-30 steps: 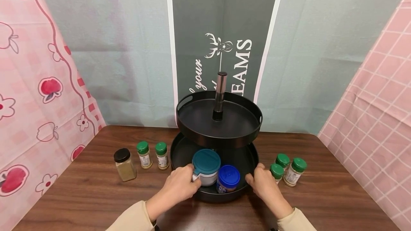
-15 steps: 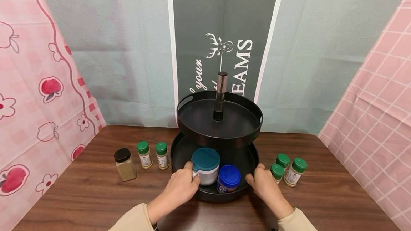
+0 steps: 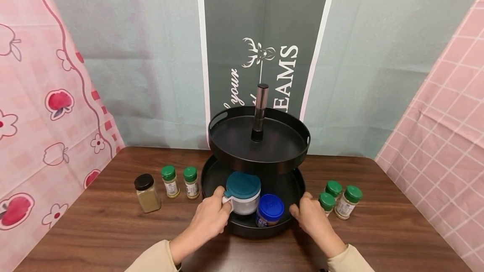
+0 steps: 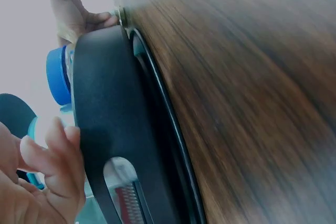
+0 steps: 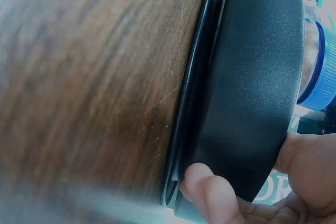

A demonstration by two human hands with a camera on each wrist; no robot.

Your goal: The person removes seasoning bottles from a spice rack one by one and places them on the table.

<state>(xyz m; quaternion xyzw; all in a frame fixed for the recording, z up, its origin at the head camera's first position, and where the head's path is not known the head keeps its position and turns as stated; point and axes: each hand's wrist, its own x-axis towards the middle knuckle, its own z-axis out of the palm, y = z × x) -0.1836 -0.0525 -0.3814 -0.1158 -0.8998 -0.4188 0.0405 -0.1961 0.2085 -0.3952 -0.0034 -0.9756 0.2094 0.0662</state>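
A black two-tier turntable tray stands on the table, with its lower tier [image 3: 257,232] beneath the upper tier [image 3: 242,144]. In the lower tier is a white-and-clear canister [image 3: 245,205] with a teal lid and a white handle. My left hand [image 3: 209,213] pinches that handle on the canister's left side. Beside the canister sits a small jar [image 3: 269,211] with a blue lid, also visible in the left wrist view. My right hand [image 3: 311,217] grips the lower tier's right rim, thumb inside and fingers outside, as the right wrist view shows.
Left of the tray stand a black-capped spice jar [image 3: 148,194] and two green-capped spice bottles [image 3: 171,183]. Three more green-capped bottles [image 3: 345,202] stand close together just right of my right hand. A chrome post [image 3: 260,108] rises from the upper tier. Cloth curtains [image 3: 159,74] hang behind.
My left hand has shifted the teal-lidded canister slightly back and tilted it, so more of its white handle shows. The right hand keeps its hold on the rim.
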